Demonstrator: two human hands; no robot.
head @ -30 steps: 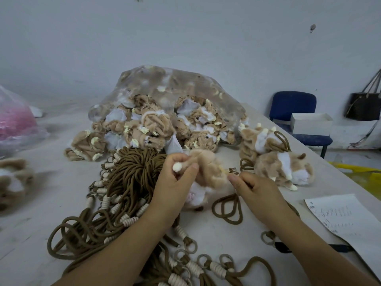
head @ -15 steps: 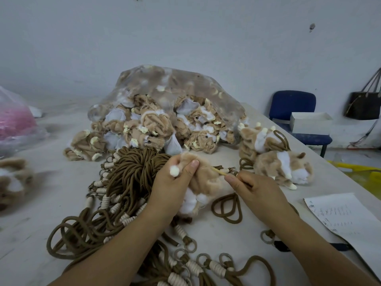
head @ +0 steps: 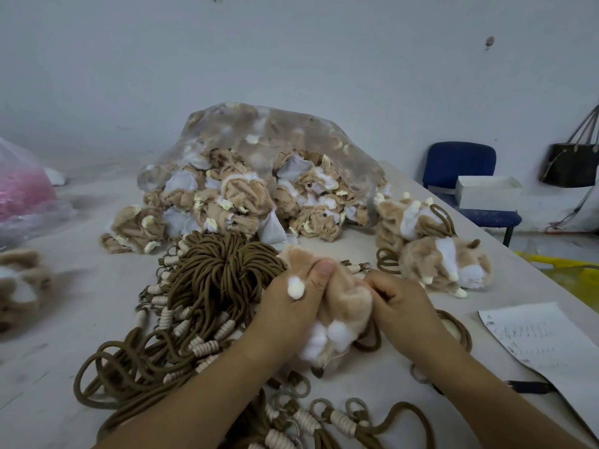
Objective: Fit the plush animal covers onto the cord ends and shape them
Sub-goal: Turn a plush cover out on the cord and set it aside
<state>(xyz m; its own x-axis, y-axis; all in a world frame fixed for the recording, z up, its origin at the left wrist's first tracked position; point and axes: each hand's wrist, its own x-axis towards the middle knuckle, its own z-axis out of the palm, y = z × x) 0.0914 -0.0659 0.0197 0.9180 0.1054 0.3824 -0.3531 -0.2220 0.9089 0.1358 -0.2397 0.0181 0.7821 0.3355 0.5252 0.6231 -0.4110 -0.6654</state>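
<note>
A pink bag is sitting at the far left of a pale table, with a blurred tan-and-white plush animal lying in front of it. Toward the middle, a heap of brown cords, their ends wrapped in cream coils and fitted with rings, is spreading out before a clear bag spilling unshaped plush covers. Just right of the cords, a person's left hand is clenching a tan plush cover, with the thumb pressing across its top and a white pom-pom lying against the hand. The cover is sitting between both hands just above the table, its fluffy white end pointing down. The right hand is pinching the cover's right side with curled fingers. Further right, 2 finished plush animals are lying among cord loops, a sheet of paper is resting near the table edge, and a blue chair is carrying a white box beside a hanging dark bag.
</note>
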